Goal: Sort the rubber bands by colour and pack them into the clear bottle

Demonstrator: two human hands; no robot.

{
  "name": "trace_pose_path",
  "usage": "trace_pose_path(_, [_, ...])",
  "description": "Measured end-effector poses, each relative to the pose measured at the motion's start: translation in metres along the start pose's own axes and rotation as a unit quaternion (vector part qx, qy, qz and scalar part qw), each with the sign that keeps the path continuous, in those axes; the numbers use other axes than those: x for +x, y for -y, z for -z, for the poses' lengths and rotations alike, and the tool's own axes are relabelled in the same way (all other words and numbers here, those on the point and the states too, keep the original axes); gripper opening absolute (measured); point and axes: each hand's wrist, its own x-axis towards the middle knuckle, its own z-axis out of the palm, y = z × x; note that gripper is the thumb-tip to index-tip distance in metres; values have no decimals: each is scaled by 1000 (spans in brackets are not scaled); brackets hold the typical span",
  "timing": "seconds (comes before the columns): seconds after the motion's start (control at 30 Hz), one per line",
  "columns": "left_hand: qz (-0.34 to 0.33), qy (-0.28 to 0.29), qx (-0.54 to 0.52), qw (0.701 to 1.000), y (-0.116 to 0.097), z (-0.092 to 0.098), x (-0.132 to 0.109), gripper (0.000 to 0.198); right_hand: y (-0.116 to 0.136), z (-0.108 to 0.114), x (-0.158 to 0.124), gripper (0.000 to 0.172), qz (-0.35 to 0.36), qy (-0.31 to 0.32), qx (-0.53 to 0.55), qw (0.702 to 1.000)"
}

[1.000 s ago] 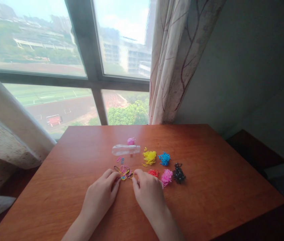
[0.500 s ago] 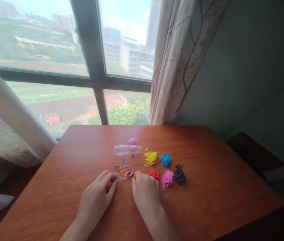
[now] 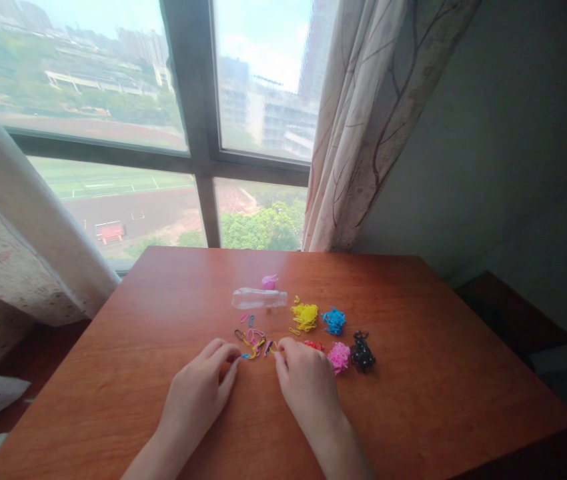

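On the wooden table, my left hand point(image 3: 204, 379) pinches a small blue pin-shaped plastic clip point(image 3: 245, 357) between thumb and forefinger. My right hand point(image 3: 306, 373) has its fingertips closed on a thin yellow clip point(image 3: 274, 347). A black clip and a pink one lie beside those fingertips; whether they are linked to it I cannot tell. Between and just beyond my hands rests a loose tangle of pink, yellow and black clips point(image 3: 255, 335). The red pile point(image 3: 314, 345) is partly hidden behind my right hand.
Sorted clip piles sit to the right: yellow point(image 3: 305, 317), blue point(image 3: 334, 321), pink point(image 3: 339, 358) and black point(image 3: 362, 353). Farther back lie a clear plastic bottle point(image 3: 259, 299) and a pink object point(image 3: 269, 283). Window and curtains point(image 3: 358, 127) rise behind the table point(image 3: 128, 333).
My right hand has shifted slightly right, covering more of the red pile and drawing the yellow clip away from the tangle. My left hand keeps its pinch. The whole view has shifted a little.
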Motion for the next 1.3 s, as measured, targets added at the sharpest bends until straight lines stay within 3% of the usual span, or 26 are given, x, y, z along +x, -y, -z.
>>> trace_pose_path(0.27, [4,21,1,1000,-2,1,0,21,-5,-1,5,10,39,35,-30,998])
trace_pose_path(0.5, [0,13,8,1000,-1,0,1,20,-4,0,5,11,56,27,6,998])
trace_pose_path(0.67, [0,6,8,1000,0,1,-1,19,-2,-2,4,12,57,32,-29,997])
trace_pose_path(0.83, [-5,0,5,1000,0,1,-1,19,-13,6,11,11,17,-5,-9,1000])
trace_pose_path(1.07, [-6,1,-4,1000,0,-1,-2,17,-44,22,42,17,-63,-60,-71,994])
trace_pose_path(1.3, [-10,-3,-19,1000,0,-2,-2,16,-59,23,51,15,-80,-54,-64,993])
